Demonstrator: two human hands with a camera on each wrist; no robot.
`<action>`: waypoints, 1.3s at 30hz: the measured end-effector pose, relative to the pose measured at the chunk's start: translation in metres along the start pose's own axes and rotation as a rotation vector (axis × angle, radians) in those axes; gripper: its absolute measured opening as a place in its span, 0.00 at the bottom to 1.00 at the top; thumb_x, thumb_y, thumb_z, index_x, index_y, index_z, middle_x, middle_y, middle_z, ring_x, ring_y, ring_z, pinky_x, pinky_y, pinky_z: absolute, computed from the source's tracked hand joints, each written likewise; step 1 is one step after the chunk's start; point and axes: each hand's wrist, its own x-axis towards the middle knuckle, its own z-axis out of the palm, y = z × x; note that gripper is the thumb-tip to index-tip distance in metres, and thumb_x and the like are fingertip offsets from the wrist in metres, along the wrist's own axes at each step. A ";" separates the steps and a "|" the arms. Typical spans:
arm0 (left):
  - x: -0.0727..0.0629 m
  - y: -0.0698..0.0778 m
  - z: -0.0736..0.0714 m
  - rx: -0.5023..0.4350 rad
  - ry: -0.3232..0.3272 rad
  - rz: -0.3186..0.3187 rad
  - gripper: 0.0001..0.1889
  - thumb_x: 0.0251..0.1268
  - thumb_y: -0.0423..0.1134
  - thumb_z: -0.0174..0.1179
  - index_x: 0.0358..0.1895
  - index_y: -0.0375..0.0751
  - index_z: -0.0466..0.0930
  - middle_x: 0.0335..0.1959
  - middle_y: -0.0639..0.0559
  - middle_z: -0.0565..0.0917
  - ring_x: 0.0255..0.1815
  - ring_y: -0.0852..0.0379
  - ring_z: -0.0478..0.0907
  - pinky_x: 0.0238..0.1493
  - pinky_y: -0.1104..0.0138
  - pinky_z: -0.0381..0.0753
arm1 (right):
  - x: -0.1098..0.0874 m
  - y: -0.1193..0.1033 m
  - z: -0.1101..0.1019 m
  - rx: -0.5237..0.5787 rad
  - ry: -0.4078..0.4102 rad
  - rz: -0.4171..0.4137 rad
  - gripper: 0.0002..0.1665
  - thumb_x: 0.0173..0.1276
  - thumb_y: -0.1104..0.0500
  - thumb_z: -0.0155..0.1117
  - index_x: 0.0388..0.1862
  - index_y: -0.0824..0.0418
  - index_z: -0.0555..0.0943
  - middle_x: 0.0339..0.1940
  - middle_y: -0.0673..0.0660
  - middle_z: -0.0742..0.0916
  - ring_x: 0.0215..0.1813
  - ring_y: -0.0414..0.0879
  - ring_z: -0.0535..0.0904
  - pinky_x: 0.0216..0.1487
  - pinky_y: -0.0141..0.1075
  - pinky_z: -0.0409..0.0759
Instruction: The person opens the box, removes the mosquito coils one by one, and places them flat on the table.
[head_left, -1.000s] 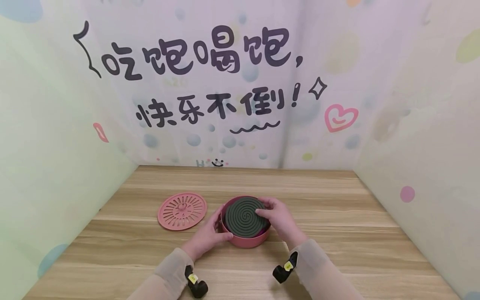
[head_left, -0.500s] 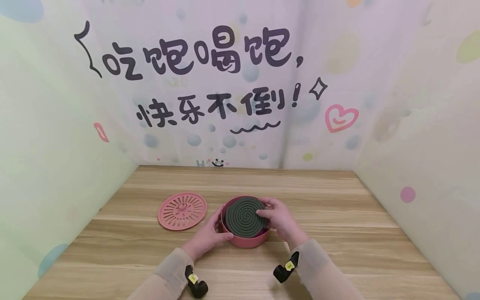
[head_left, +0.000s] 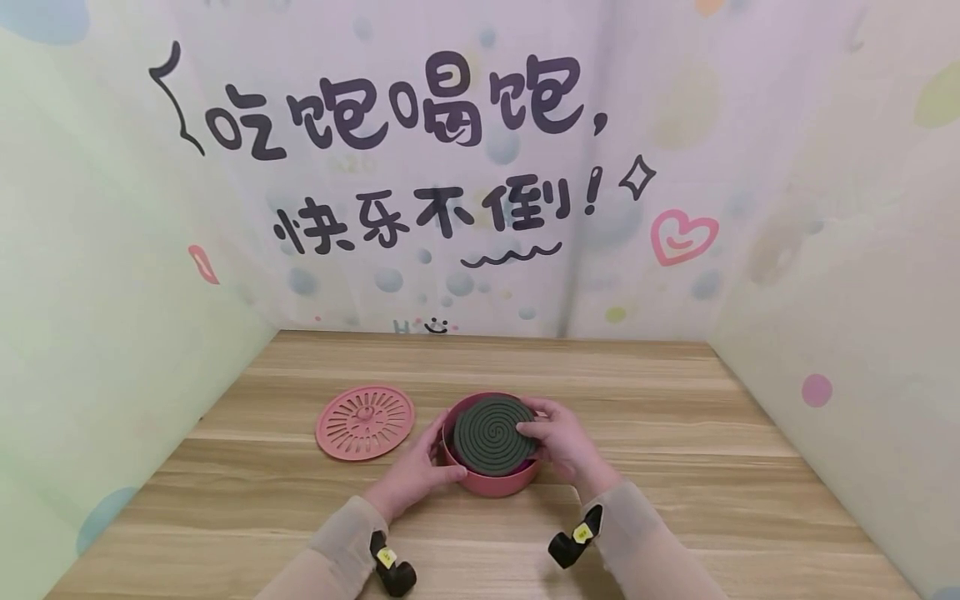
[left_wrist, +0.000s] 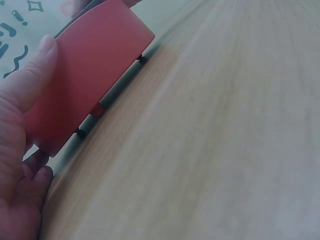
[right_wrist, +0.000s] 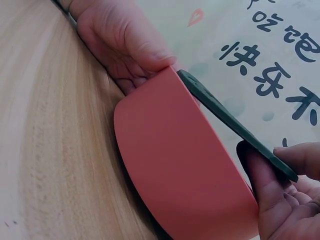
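At the left of the counter (head_left: 660,417), the slotted pink lid (head_left: 386,432) lies flat, its knob (head_left: 365,412) uppermost. Just right of it the left hand (head_left: 416,473) is spread around the left side of the pink mosquito-coil holder (head_left: 498,485), thumb on the near wall and fingers curving round the side. The holder sits upright on small feet (left_wrist: 142,58). Over its mouth is the dark green mosquito coil (head_left: 491,437), tilted, with its right edge raised above the rim; whether its left edge touches the rim or something inside, I cannot tell. Farther right, the right hand (head_left: 566,443) is closed to a narrow pinch on the coil's right edge, thumb on the upper face and a finger underneath, between coil and rim.

A mosquito coil is likely brittle, so the pinch is best light and across several rings, never on a single strand. Level the disc, centre it within the rim before any lowering, and let the left hand merely steady the holder without squeezing.
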 end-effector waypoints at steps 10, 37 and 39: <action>-0.001 0.002 0.000 0.008 0.002 -0.004 0.55 0.51 0.47 0.73 0.78 0.46 0.45 0.76 0.43 0.53 0.75 0.44 0.53 0.72 0.51 0.53 | 0.002 0.000 -0.008 0.095 0.033 0.020 0.29 0.67 0.70 0.57 0.66 0.71 0.66 0.43 0.58 0.86 0.32 0.41 0.83 0.31 0.31 0.83; 0.000 0.001 0.000 -0.061 -0.002 0.041 0.53 0.52 0.39 0.73 0.77 0.41 0.46 0.75 0.39 0.54 0.74 0.43 0.54 0.71 0.53 0.56 | 0.035 -0.023 -0.058 0.279 0.197 0.011 0.32 0.72 0.70 0.51 0.73 0.68 0.56 0.48 0.56 0.80 0.35 0.38 0.82 0.39 0.31 0.83; 0.000 0.000 0.000 -0.065 -0.004 0.044 0.53 0.52 0.39 0.73 0.77 0.40 0.46 0.75 0.39 0.54 0.74 0.43 0.54 0.71 0.52 0.55 | 0.038 -0.023 -0.061 0.299 0.215 0.022 0.33 0.72 0.70 0.50 0.74 0.68 0.54 0.54 0.59 0.76 0.37 0.38 0.82 0.39 0.31 0.83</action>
